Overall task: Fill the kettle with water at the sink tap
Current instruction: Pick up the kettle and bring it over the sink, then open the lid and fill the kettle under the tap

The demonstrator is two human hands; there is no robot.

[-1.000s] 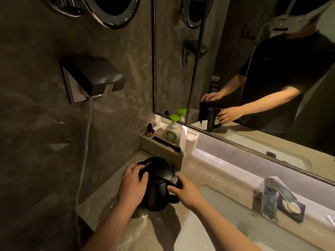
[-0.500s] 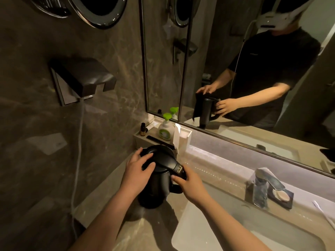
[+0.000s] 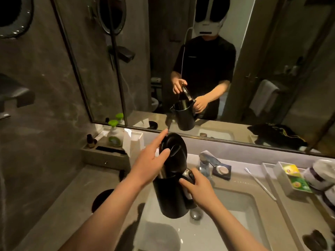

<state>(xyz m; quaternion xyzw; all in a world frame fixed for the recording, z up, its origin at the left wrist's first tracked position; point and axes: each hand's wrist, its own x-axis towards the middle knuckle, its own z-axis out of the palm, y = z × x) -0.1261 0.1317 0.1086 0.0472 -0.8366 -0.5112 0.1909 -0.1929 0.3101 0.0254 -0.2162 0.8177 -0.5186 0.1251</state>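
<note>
The black kettle [image 3: 170, 198] hangs in the air over the left part of the white sink basin [image 3: 241, 220]. My right hand [image 3: 197, 189] is wrapped around its handle. The kettle's lid [image 3: 175, 153] stands raised, and my left hand [image 3: 148, 162] rests on it with thumb and fingers spread against its top. The chrome tap [image 3: 206, 161] stands just right of the lid, behind my right hand. No water runs from it. The round black kettle base [image 3: 101, 199] lies bare on the counter to the left.
A tray with a green-capped soap bottle [image 3: 114, 133] and small bottles sits at the back left. A soap dish [image 3: 222, 170], a toothbrush [image 3: 261, 183] and a box of tea bags [image 3: 293, 178] lie right of the tap. The mirror [image 3: 217, 69] runs along the back.
The kettle has come up off its base and moved right, over the basin. Its lid, closed before, now stands raised under my left hand.
</note>
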